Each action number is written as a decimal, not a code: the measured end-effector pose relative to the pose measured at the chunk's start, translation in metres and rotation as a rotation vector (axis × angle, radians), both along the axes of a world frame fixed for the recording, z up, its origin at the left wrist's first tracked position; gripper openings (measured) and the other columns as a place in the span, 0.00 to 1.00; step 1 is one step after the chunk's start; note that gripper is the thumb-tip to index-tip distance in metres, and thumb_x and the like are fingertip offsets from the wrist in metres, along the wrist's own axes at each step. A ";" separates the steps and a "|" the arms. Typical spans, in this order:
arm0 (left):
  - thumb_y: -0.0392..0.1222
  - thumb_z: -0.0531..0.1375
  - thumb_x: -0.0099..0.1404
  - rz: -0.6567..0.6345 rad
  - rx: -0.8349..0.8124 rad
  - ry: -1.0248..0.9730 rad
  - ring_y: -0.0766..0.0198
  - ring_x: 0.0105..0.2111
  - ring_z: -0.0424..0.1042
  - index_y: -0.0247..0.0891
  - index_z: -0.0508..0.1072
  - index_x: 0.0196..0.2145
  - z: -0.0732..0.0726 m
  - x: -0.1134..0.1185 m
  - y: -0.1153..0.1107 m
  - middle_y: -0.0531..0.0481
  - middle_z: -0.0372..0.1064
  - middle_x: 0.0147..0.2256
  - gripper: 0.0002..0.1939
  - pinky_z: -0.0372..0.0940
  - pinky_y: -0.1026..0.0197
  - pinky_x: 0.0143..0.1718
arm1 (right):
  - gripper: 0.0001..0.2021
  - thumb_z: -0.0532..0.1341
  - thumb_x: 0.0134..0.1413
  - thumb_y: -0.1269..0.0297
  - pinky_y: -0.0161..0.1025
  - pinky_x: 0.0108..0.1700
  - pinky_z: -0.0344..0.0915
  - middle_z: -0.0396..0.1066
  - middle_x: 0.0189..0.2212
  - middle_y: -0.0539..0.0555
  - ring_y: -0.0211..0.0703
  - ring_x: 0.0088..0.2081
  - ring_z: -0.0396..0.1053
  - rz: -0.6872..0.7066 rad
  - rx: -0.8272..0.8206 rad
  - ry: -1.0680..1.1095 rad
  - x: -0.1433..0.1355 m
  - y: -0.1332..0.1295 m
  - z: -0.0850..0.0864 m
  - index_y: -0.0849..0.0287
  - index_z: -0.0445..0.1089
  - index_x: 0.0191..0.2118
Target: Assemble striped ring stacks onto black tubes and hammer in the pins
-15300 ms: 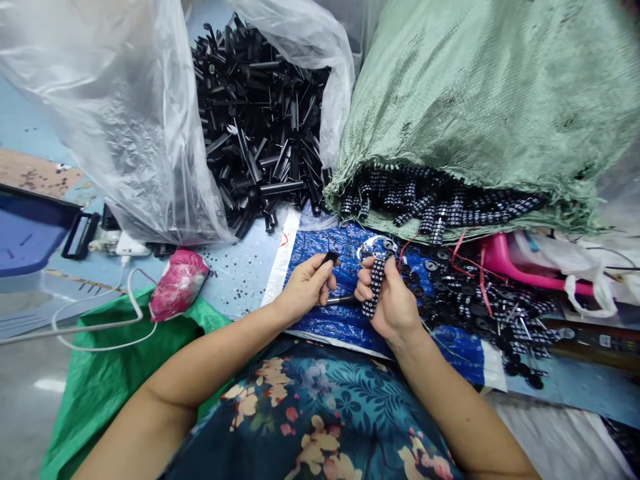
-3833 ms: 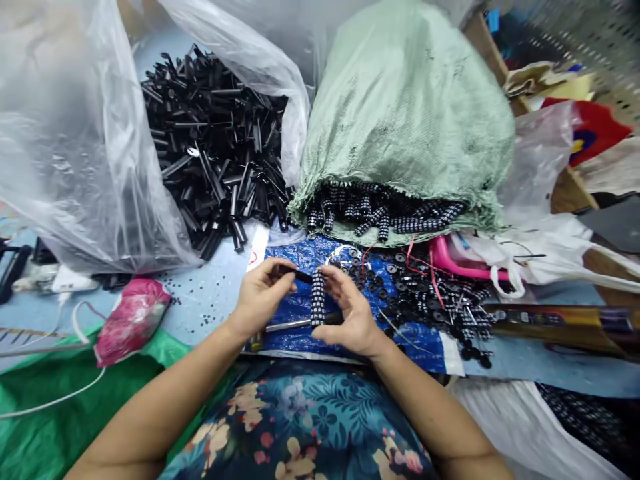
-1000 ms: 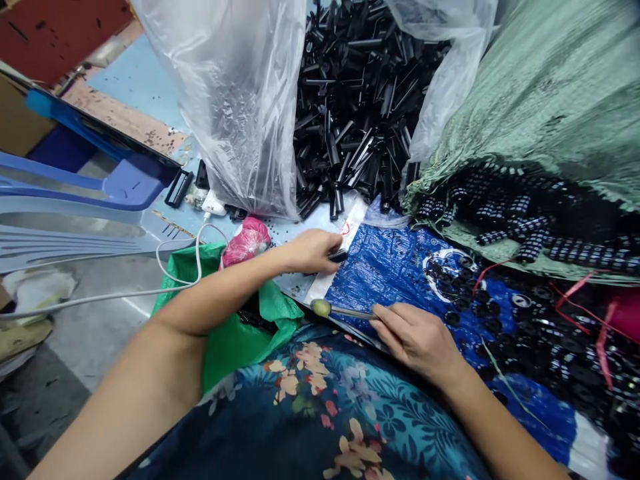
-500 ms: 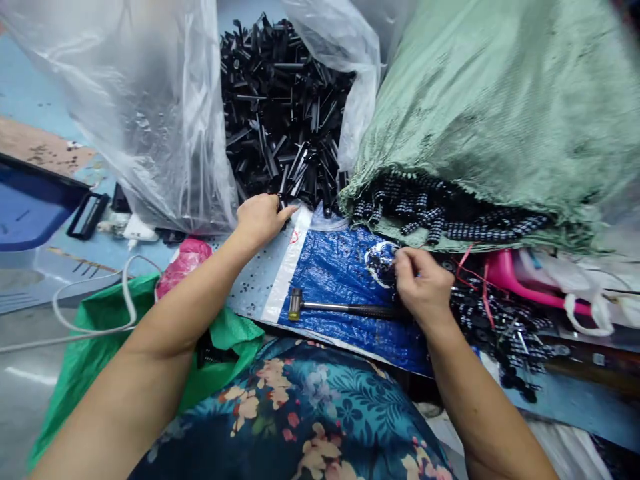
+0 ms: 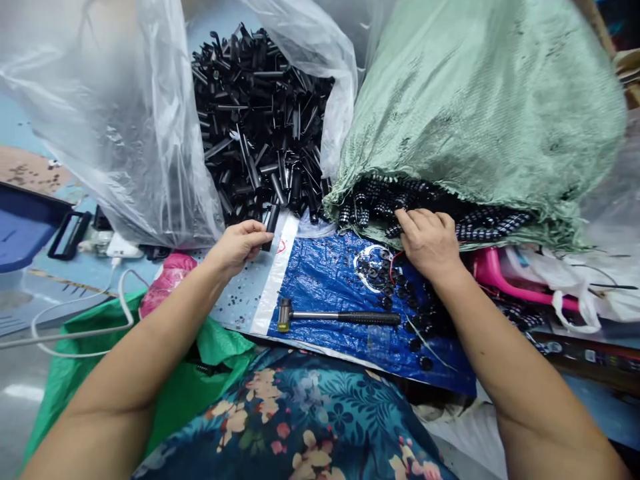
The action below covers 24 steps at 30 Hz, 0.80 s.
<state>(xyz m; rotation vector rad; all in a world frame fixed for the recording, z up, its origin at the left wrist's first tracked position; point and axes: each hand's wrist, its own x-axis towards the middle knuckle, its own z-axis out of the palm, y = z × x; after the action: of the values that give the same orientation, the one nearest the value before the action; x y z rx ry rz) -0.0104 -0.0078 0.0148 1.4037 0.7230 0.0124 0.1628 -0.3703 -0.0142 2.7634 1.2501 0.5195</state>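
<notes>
My left hand (image 5: 240,248) is pinching a black tube (image 5: 271,225) at center. My right hand (image 5: 431,241) is reaching into the green sack (image 5: 480,107), upper right; I cannot tell its grip.

A: Finishes?
B: Black tubes (image 5: 257,133): plastic look, smooth, glossy edges. Held black tube (image 5: 272,221), same. Patterned pieces (image 5: 363,200): shiny highlights, base material unclear.
A: Bags?
B: Clear bag (image 5: 125,147): thin plastic film, wrinkled, glossy. Pale green sack (image 5: 480,113): woven, mostly matt, frayed rough edge. Green bag (image 5: 75,380): creased, soft sheen.
A: Blue sheet (image 5: 325,277)?
B: Plastic look, crinkled, glossy.
A: Hammer?
B: Hammer shaft (image 5: 314,315) bright smooth metal, grip (image 5: 369,318) black, textured. Yellow face (image 5: 283,327), material unclear.
A: Others?
B: Pink handle (image 5: 515,290) smooth glossy plastic. Floral garment (image 5: 300,417): cloth, matt.
</notes>
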 end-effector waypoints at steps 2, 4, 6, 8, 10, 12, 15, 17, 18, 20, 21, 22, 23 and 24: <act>0.38 0.70 0.46 0.014 -0.018 -0.031 0.75 0.11 0.49 0.38 0.71 0.32 0.002 -0.005 -0.012 0.63 0.55 0.13 0.15 0.40 0.69 0.13 | 0.25 0.53 0.63 0.72 0.53 0.59 0.54 0.76 0.47 0.62 0.52 0.55 0.67 0.046 -0.010 0.006 0.001 -0.007 0.001 0.63 0.60 0.65; 0.38 0.69 0.48 0.013 -0.041 -0.075 0.74 0.11 0.51 0.38 0.70 0.34 0.006 -0.009 -0.023 0.62 0.59 0.13 0.16 0.43 0.69 0.13 | 0.24 0.54 0.64 0.70 0.51 0.59 0.57 0.76 0.46 0.61 0.52 0.54 0.68 0.100 0.020 0.039 -0.004 -0.014 0.005 0.62 0.61 0.65; 0.42 0.67 0.51 0.005 -0.130 -0.119 0.71 0.14 0.61 0.37 0.69 0.35 0.010 -0.011 -0.031 0.55 0.69 0.19 0.15 0.54 0.69 0.15 | 0.22 0.55 0.66 0.66 0.49 0.55 0.62 0.76 0.46 0.62 0.51 0.51 0.70 0.101 0.142 0.106 -0.019 -0.019 0.006 0.61 0.63 0.64; 0.48 0.65 0.56 0.027 -0.245 -0.138 0.66 0.20 0.71 0.37 0.67 0.34 0.014 -0.015 -0.037 0.47 0.76 0.27 0.15 0.64 0.66 0.21 | 0.21 0.55 0.67 0.61 0.47 0.48 0.68 0.76 0.43 0.61 0.49 0.44 0.73 0.025 0.392 0.253 -0.044 -0.017 0.005 0.60 0.65 0.61; 0.49 0.65 0.58 0.080 -0.301 -0.137 0.67 0.21 0.72 0.37 0.65 0.32 0.015 -0.019 -0.044 0.46 0.77 0.30 0.15 0.64 0.66 0.22 | 0.20 0.53 0.68 0.58 0.44 0.42 0.71 0.75 0.39 0.56 0.44 0.36 0.73 -0.065 0.765 0.546 -0.076 -0.009 0.001 0.58 0.63 0.61; 0.44 0.67 0.56 0.111 -0.306 -0.136 0.71 0.19 0.68 0.38 0.63 0.32 0.014 -0.022 -0.055 0.50 0.76 0.29 0.16 0.59 0.69 0.19 | 0.20 0.49 0.70 0.53 0.44 0.37 0.72 0.73 0.35 0.52 0.42 0.31 0.72 -0.104 1.140 0.914 -0.105 0.006 -0.001 0.54 0.61 0.60; 0.39 0.68 0.56 0.066 -0.312 -0.163 0.73 0.16 0.63 0.39 0.63 0.38 0.010 -0.026 -0.075 0.55 0.73 0.25 0.18 0.54 0.71 0.18 | 0.20 0.50 0.68 0.45 0.41 0.35 0.71 0.70 0.32 0.50 0.39 0.30 0.70 -0.182 1.488 1.378 -0.134 0.034 0.007 0.53 0.67 0.50; 0.42 0.67 0.59 0.005 -0.322 -0.174 0.73 0.16 0.63 0.38 0.66 0.42 0.007 -0.028 -0.088 0.55 0.72 0.24 0.17 0.54 0.71 0.18 | 0.21 0.55 0.64 0.41 0.36 0.30 0.68 0.67 0.28 0.48 0.36 0.26 0.66 -0.267 1.625 1.560 -0.141 0.050 0.018 0.54 0.69 0.43; 0.44 0.66 0.61 -0.027 -0.322 -0.174 0.73 0.16 0.63 0.36 0.67 0.43 0.006 -0.029 -0.094 0.55 0.71 0.24 0.17 0.54 0.70 0.18 | 0.21 0.57 0.62 0.41 0.34 0.27 0.66 0.65 0.26 0.47 0.35 0.24 0.64 -0.303 1.669 1.619 -0.142 0.057 0.023 0.55 0.70 0.41; 0.48 0.64 0.64 -0.094 -0.305 -0.164 0.74 0.15 0.62 0.35 0.68 0.44 0.003 -0.032 -0.105 0.54 0.71 0.24 0.16 0.53 0.70 0.18 | 0.21 0.60 0.60 0.41 0.31 0.23 0.61 0.63 0.24 0.45 0.32 0.21 0.59 -0.340 1.713 1.693 -0.142 0.066 0.031 0.56 0.70 0.39; 0.50 0.63 0.65 -0.122 -0.284 -0.165 0.74 0.15 0.61 0.35 0.68 0.44 0.002 -0.034 -0.109 0.55 0.71 0.24 0.16 0.51 0.70 0.17 | 0.21 0.60 0.60 0.41 0.31 0.22 0.58 0.61 0.23 0.44 0.30 0.20 0.57 -0.344 1.719 1.711 -0.143 0.069 0.032 0.56 0.70 0.40; 0.51 0.62 0.66 -0.150 -0.257 -0.171 0.75 0.14 0.60 0.35 0.68 0.43 0.001 -0.036 -0.113 0.55 0.70 0.24 0.16 0.49 0.70 0.17 | 0.21 0.60 0.60 0.41 0.30 0.21 0.55 0.60 0.22 0.44 0.29 0.18 0.55 -0.339 1.722 1.714 -0.144 0.071 0.033 0.56 0.71 0.41; 0.52 0.61 0.67 -0.175 -0.223 -0.179 0.75 0.14 0.59 0.35 0.68 0.42 0.001 -0.037 -0.117 0.55 0.70 0.24 0.16 0.49 0.69 0.17 | 0.21 0.59 0.61 0.41 0.30 0.20 0.53 0.59 0.20 0.42 0.29 0.17 0.53 -0.329 1.726 1.706 -0.146 0.073 0.033 0.55 0.71 0.42; 0.53 0.60 0.68 -0.196 -0.185 -0.187 0.75 0.14 0.59 0.36 0.69 0.40 0.000 -0.038 -0.121 0.55 0.70 0.24 0.16 0.49 0.69 0.18 | 0.21 0.59 0.61 0.41 0.29 0.19 0.51 0.58 0.19 0.41 0.28 0.16 0.51 -0.314 1.731 1.692 -0.149 0.074 0.033 0.54 0.70 0.44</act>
<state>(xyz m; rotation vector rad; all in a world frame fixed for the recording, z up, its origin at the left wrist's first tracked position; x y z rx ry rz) -0.0487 -0.1283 0.0153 1.2712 0.4190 -0.0737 0.0141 -0.2964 0.0186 4.4775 -0.5552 -2.3841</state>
